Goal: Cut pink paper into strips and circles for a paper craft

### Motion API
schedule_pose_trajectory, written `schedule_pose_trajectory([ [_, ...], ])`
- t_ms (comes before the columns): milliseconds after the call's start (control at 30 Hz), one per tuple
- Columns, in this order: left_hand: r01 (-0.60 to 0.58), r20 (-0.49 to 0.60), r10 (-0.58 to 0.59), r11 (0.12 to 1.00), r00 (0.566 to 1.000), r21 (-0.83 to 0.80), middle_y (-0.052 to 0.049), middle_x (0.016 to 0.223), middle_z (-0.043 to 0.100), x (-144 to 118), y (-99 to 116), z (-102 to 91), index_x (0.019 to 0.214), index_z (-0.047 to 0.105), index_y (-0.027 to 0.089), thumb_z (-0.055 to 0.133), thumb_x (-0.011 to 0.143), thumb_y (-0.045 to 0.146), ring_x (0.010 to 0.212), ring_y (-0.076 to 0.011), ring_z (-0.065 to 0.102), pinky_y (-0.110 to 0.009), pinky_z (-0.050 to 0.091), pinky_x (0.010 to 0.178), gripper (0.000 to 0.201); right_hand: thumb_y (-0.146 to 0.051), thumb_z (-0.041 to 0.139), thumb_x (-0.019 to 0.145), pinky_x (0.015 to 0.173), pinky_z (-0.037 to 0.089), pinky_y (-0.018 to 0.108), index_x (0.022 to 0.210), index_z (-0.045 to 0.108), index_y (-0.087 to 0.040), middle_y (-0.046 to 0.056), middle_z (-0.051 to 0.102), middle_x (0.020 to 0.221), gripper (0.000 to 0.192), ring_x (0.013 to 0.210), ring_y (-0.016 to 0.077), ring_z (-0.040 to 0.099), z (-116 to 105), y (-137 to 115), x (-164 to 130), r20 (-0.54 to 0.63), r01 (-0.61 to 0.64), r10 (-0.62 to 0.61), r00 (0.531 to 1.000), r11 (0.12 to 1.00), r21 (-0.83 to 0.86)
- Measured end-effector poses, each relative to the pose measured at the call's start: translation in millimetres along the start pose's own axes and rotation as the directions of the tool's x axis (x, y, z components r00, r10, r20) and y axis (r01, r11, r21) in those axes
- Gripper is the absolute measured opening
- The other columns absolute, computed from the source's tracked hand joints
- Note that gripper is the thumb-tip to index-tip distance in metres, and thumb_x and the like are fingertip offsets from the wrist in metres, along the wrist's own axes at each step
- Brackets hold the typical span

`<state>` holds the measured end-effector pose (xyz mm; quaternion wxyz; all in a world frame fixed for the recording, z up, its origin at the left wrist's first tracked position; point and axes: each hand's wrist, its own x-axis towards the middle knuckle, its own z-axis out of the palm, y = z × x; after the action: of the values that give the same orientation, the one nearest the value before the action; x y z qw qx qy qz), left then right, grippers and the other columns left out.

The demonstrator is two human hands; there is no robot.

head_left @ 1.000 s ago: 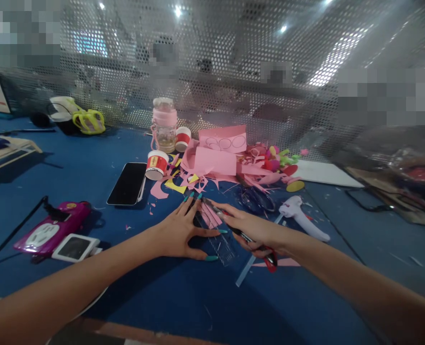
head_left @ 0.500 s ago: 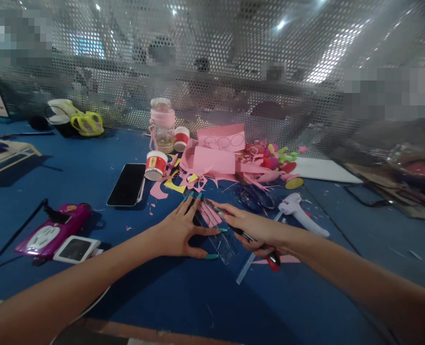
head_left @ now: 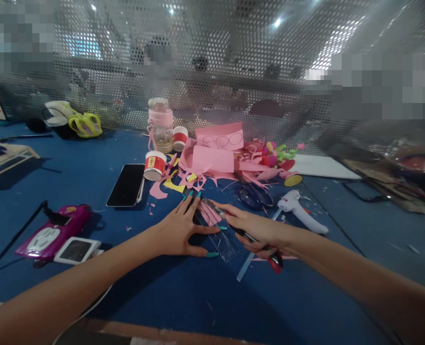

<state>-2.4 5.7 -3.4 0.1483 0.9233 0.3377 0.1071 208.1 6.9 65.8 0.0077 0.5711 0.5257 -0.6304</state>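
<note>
My left hand (head_left: 178, 233) lies flat with its fingers spread, pressing a clear ruler (head_left: 227, 250) down on the blue table. Beside its fingertips, a pink paper piece (head_left: 209, 213) with cut strips lies along the ruler. My right hand (head_left: 253, 230) is wrapped round a utility knife (head_left: 246, 235) with a black and red handle. The knife slants to the left, its tip down at the far end of the pink paper, close to my left fingertips. My left palm and fingers hide part of the ruler.
Pink paper scraps (head_left: 214, 158) pile up ahead, with blue-handled scissors (head_left: 253, 195) in front. A white glue gun (head_left: 302, 211) lies right. Paper cups (head_left: 155, 165), a bottle (head_left: 161, 127) and a phone (head_left: 126, 185) stand or lie left. A purple device (head_left: 56, 232) sits farther left.
The view has shifted slightly. Both hands and the knife stay in almost the same place over the ruler and pink paper.
</note>
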Motion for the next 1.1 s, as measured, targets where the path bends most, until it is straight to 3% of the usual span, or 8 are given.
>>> schedule_pose_trajectory([
  [200, -0.004, 0.007, 0.004, 1.0, 1.0, 0.013, 0.0, 0.152, -0.004, 0.1, -0.2, 0.2, 0.126, 0.044, 0.043, 0.052, 0.071, 0.065, 0.133, -0.0445, 0.006, -0.059, 0.016, 0.103, 0.059, -0.051, 0.034, 0.09, 0.029, 0.019, 0.01, 0.138, 0.015, -0.042, -0.01, 0.034, 0.039, 0.053, 0.027, 0.0039, 0.02, -0.1, 2.5, -5.4, 0.023, 0.014, -0.016, 1.0, 0.997, 0.076],
  [633, 0.008, 0.023, -0.008, 1.0, 1.0, 0.019, -0.001, 0.151, -0.004, 0.3, 0.2, 0.5, 0.126, 0.044, 0.045, 0.052, 0.071, 0.064, 0.132, -0.045, 0.008, -0.061, 0.015, 0.102, 0.058, -0.049, 0.036, 0.089, 0.029, 0.017, 0.009, 0.136, 0.022, -0.044, -0.009, 0.035, 0.044, 0.048, 0.028, 0.0026, 0.02, 6.4, 3.0, -21.0, -0.029, -0.085, 0.091, 0.995, 0.982, 0.169],
  [1100, 0.018, 0.047, -0.02, 0.999, 0.999, 0.032, 0.0, 0.152, -0.003, 0.6, 2.9, -1.6, 0.125, 0.045, 0.044, 0.054, 0.072, 0.061, 0.133, -0.0445, 0.007, -0.061, 0.016, 0.102, 0.057, -0.048, 0.033, 0.09, 0.027, 0.015, 0.008, 0.136, 0.021, -0.045, -0.009, 0.034, 0.044, 0.048, 0.027, 0.0025, 0.02, 8.7, 7.2, -33.7, -0.02, -0.123, 0.128, 0.992, 0.979, 0.161],
])
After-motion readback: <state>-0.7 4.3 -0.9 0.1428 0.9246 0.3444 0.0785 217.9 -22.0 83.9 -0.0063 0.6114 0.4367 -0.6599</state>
